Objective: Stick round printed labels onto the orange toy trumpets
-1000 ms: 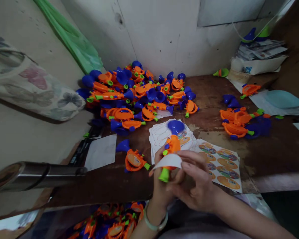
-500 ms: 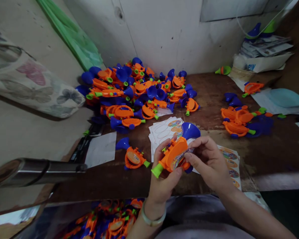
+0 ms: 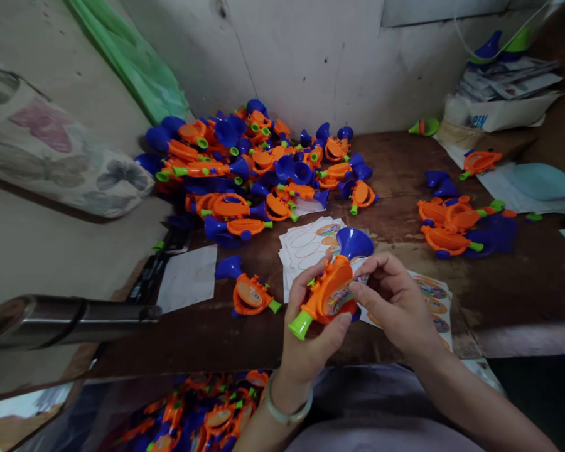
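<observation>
Toy trumpet [image 3: 329, 292]: orange body, blue bell up and away, green mouthpiece down and toward the viewer; held just above the near edge of the table [image 3: 499, 295], between both hands.
Head view, left hand [image 3: 311, 333]: wrapped around the lower body from beneath, thumb on the near side, fingers behind; clamped on the toy.
Head view, right hand [image 3: 395, 301]: fingertips pinched on the sticker [image 3: 341, 300] at the toy's flat side; seemingly pressing it down.
Handling, judged: hollow moulded plastic, light and stiff; smooth, so likely a little slippery; bell and mouthpiece probably push-fit and liable to pop off under twisting.
Hold, judged: best at the broad orange middle, as gripped now; not by the bell or the mouthpiece.
Sticker sheets [image 3: 306, 245]: flat on the table just beyond the hands, partly emptied; thin, limp.
Large pile [image 3: 254, 169]: many like toys heaped loose against the back wall.
Small pile [image 3: 456, 223]: a few more, well apart to the right.
Single toy [image 3: 247, 292]: lying just left of the hands, sticker face up.
Container below table edge [image 3: 202, 417]: sides unclear; toys with stickers lying in it.
Carton, far right [image 3: 494, 110]: papers stacked on top; contents not visible.
</observation>
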Tool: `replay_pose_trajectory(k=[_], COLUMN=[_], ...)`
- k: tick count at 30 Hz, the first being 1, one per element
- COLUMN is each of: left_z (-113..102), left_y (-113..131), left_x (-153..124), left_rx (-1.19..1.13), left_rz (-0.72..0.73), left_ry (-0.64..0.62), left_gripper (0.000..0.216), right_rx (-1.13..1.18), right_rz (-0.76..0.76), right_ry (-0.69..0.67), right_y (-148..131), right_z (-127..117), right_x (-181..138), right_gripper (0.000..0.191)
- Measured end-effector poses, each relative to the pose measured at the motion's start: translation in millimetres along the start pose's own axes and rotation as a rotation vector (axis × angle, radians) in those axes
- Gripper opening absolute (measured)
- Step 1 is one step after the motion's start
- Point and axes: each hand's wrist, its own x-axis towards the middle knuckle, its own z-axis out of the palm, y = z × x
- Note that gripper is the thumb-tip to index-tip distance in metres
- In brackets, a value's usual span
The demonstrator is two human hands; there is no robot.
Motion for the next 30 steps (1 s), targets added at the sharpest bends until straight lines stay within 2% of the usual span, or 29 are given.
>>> replay_pose_trajectory(k=[9, 30], left_z=[-0.2, 3.5], left_y=[-1.3, 0.8], left_x=[1.0, 0.8], left_rx=[0.036, 0.017], left_rz=[0.03, 0.047], left_ry=[-0.006, 0.027], left_gripper=[0.053, 0.039], right_rx=[0.044, 0.023], right_rz=[0.001, 0.011], right_ry=[0.0, -0.022], right_y=[3.1, -0.4], right_z=[0.4, 3.8], right_x=[1.0, 3.9], right_gripper=[0.025, 0.03])
